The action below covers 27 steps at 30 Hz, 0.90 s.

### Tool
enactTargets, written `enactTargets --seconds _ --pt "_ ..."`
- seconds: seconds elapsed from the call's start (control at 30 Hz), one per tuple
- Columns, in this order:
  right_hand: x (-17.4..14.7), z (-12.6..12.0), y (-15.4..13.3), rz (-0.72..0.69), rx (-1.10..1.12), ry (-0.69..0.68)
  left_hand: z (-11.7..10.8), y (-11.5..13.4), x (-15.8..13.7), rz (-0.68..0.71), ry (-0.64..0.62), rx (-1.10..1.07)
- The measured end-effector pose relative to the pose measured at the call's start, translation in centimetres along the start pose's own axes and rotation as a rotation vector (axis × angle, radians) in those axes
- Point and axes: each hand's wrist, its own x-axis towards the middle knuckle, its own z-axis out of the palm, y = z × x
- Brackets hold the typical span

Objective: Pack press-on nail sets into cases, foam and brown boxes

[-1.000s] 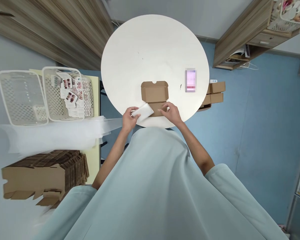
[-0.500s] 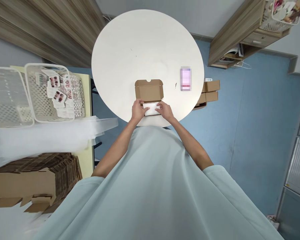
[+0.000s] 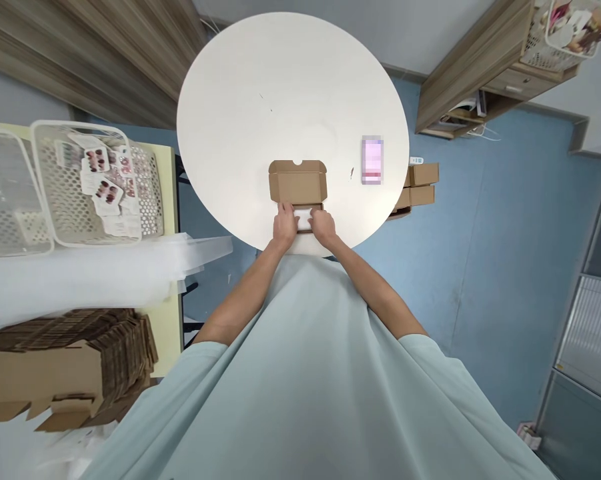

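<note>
An open brown cardboard box [image 3: 298, 185] lies near the front edge of the white round table, its lid flap folded back away from me. In its tray rests a white wrapped packet [image 3: 304, 219]. My left hand [image 3: 285, 227] is curled at the packet's left end, thumb pressing on it. At the right end, my right hand [image 3: 323, 227] is closed in the same way. Both hands cover the tray's sides, so the fingertips are partly hidden.
A phone-like blurred pink object [image 3: 372, 160] lies on the table [image 3: 290, 73] to the right. On the left side table are a white basket [image 3: 150, 180] of carded press-on nails, white packing sleeves [image 3: 105, 277] and stacked flat cartons [image 3: 40, 373]. Small brown boxes [image 3: 423, 185] stand beyond the table's right edge.
Both hands have drawn closer together over the tray, and their fingers have curled in more. The box has stayed in about the same place with its lid open.
</note>
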Motion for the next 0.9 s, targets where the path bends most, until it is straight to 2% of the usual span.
enactTargets --seconds 0.13,0.23,0.4,0.5,0.63,0.77,0.9 --pt "-0.7 -0.9 -0.7 -0.009 -0.074 -0.049 -0.7 0.4 -0.5 0.003 -0.058 0.119" --pt "-1.3 -2.5 -0.4 -0.034 -0.052 -0.029 -2.0 -0.1 -0.8 0.01 -0.009 0.115" --pt "-0.1 -5.4 2.6 -0.042 0.172 0.278 -5.1 -2.8 0.7 -0.026 0.24 -0.078" --pt "2.5 -6.3 4.5 -0.024 0.336 0.369 -6.7 -4.4 2.6 -0.094 0.317 -0.158" --pt "5.9 -6.3 5.2 0.041 0.51 0.301 -7.3 -5.3 4.9 -0.185 0.262 -0.243" --pt "7.4 -5.8 4.6 0.089 0.687 0.206 -6.9 -4.9 6.0 -0.213 0.204 -0.379" --pt "7.7 -5.5 4.2 0.074 0.832 0.168 -6.6 -3.9 6.3 -0.217 0.105 -0.723"
